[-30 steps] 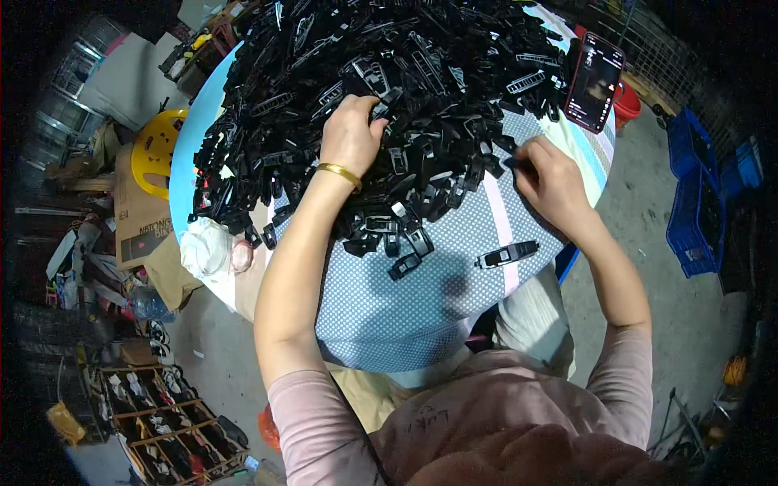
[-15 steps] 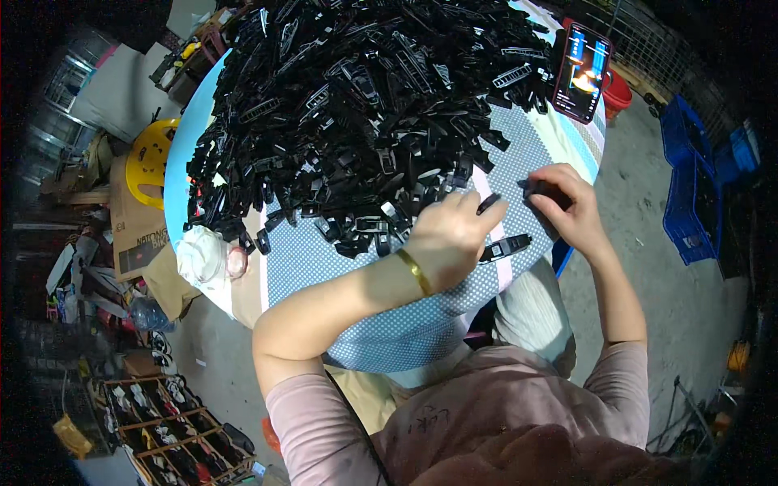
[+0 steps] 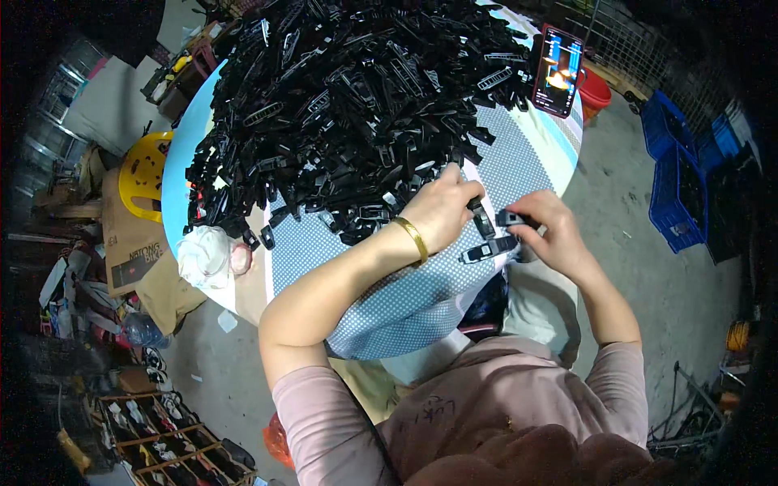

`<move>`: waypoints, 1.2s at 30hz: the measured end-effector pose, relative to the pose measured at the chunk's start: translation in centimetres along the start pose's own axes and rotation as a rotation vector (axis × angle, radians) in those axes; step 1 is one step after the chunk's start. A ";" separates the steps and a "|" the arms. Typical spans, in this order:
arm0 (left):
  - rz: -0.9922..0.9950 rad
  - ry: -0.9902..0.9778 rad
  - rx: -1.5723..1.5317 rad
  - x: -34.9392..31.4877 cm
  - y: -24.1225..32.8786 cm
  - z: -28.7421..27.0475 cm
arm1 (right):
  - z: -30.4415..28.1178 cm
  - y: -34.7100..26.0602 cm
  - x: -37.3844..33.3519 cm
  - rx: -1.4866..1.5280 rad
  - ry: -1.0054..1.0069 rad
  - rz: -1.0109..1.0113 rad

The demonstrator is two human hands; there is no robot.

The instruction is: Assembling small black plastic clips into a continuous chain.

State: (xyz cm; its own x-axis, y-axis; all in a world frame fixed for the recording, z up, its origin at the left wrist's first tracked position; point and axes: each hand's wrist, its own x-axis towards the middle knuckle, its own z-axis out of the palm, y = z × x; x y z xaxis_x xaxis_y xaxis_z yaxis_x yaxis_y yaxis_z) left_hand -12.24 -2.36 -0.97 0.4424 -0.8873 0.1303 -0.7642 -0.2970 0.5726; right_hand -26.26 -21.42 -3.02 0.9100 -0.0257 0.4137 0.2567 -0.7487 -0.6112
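Observation:
A large heap of small black plastic parts (image 3: 348, 105) covers the far and middle of the round table. My left hand (image 3: 444, 209), with a gold bracelet at the wrist, is at the heap's near edge. Its fingers are closed on a narrow black plastic part (image 3: 482, 220) that points toward me. To the right, my right hand (image 3: 553, 233) pinches a short black plastic part (image 3: 510, 219) between thumb and fingers. Just below the two hands, a longer black plastic part (image 3: 489, 249) lies on the dotted tablecloth (image 3: 381, 304).
A phone (image 3: 559, 71) with a lit screen stands at the table's far right. A crumpled white cloth (image 3: 203, 257) lies at the left edge. Around the table are a yellow stool (image 3: 146, 180), a red bucket (image 3: 596, 91) and blue crates (image 3: 677, 198).
My right hand has moved down and left, and the part in it now shows more fully. My left hand has shifted slightly left and away from me. The whole view has tilted a little.

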 end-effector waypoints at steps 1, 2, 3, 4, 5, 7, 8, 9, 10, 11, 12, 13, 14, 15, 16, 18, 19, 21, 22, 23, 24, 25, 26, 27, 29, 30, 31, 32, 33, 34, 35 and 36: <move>-0.008 0.013 -0.035 0.0 0.1 0.0 | -0.1 -0.3 -0.4 -0.004 -0.008 -0.001; -0.005 0.017 -0.033 -0.1 0.0 0.0 | -0.3 -0.4 -0.8 -0.008 -0.017 -0.001; 0.072 0.058 0.028 -0.2 -0.1 0.1 | -0.7 -0.6 -1.0 -0.010 -0.016 -0.004; 0.146 0.095 0.089 -0.3 -0.1 0.0 | -1.0 -0.8 -1.2 0.017 -0.068 -0.029; 0.145 0.095 0.089 -0.5 0.1 -0.1 | -1.3 -1.0 -1.3 0.046 -0.121 -0.055; 0.113 0.045 0.077 -0.6 0.7 -0.1 | -1.5 -1.5 -1.5 0.094 -0.073 -0.017; 0.112 0.045 0.076 -0.6 0.8 0.2 | -1.6 -1.7 -1.4 0.141 -0.025 0.022; 0.125 0.050 0.059 -0.6 0.9 0.6 | -1.7 -1.7 -1.1 0.152 0.037 0.033; 0.139 0.054 0.044 -0.5 0.8 0.9 | -1.6 -1.6 -0.6 0.154 0.037 0.033; 0.133 0.054 0.027 -0.4 0.6 1.4 | -1.5 -1.6 -0.1 0.059 0.025 -0.018; 0.131 0.051 0.028 -0.4 0.3 1.7 | -1.4 -1.4 0.2 -0.035 0.013 -0.068; 0.129 0.076 0.001 -0.4 0.2 1.8 | -0.7 -1.2 0.3 -0.049 0.005 -0.064; 0.128 0.101 -0.026 -0.4 0.1 1.8 | -0.9 -1.1 0.4 -0.044 0.005 -0.062; 0.137 0.113 -0.035 -0.4 0.0 1.8 | -1.2 -1.2 0.5 -0.061 -0.015 -0.051; 0.131 0.108 -0.034 -0.5 0.1 1.6 | -1.6 -1.3 0.6 -0.075 -0.038 -0.040; 0.103 0.087 -0.065 -0.5 0.2 1.1 | -2.1 -1.4 0.7 -0.093 -0.058 -0.061; 0.124 0.098 -0.067 -0.4 0.1 1.2 | -2.3 -1.4 0.6 -0.108 -0.059 -0.066; 0.174 0.108 -0.045 -0.4 -0.5 1.4 | -2.2 -1.3 0.5 -0.119 -0.062 -0.067; 0.232 0.121 -0.022 -0.3 -0.5 1.4 | -1.9 -1.2 0.5 -0.082 -0.045 -0.065; 0.221 0.135 -0.032 -0.3 -0.2 1.3 | -1.5 -1.0 0.5 -0.046 -0.027 -0.064; 0.219 0.129 -0.034 -0.2 0.0 1.5 | -1.0 -0.8 0.5 -0.043 -0.027 -0.058; 0.209 0.126 -0.084 -0.2 0.3 1.7 | -0.3 -0.5 0.4 -0.015 -0.006 -0.084; 0.198 0.124 -0.135 -0.1 0.6 1.9 | 0.3 -0.4 0.4 0.012 0.014 -0.110; 0.170 0.106 -0.106 -0.2 0.8 1.8 | 0.7 -0.4 0.4 0.023 0.042 -0.108; 0.178 0.122 -0.113 -0.2 0.5 2.2 | 1.1 -0.2 0.3 0.063 0.082 -0.121; 0.188 0.139 -0.122 -0.2 0.4 2.3 | 1.3 0.0 0.2 0.100 0.121 -0.133; 0.182 0.135 -0.124 -0.2 0.5 2.2 | 1.6 0.3 0.0 0.116 0.124 -0.128; 0.176 0.126 -0.124 -0.2 0.6 2.1 | 1.5 0.6 -0.1 0.121 0.121 -0.123; 0.168 0.117 -0.124 -0.2 0.6 2.0 | 1.5 0.8 0.0 0.157 0.104 -0.110; 0.155 0.118 -0.125 -0.2 0.5 2.0 | 1.6 0.9 0.2 0.197 0.082 -0.101; 0.158 0.118 -0.126 -0.3 0.4 2.0 | 1.7 0.8 0.4 0.186 0.066 -0.102; 0.158 0.121 -0.126 -0.5 0.2 2.0 | 1.6 0.7 0.7 0.197 0.053 -0.104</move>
State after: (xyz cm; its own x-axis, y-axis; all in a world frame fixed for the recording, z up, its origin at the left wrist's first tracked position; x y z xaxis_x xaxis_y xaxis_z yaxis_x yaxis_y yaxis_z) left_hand -13.56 -2.71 -2.48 0.3806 -0.8684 0.3179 -0.7673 -0.1046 0.6327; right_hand -24.97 -20.88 -4.24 0.8581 0.0061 0.5134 0.4118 -0.6054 -0.6811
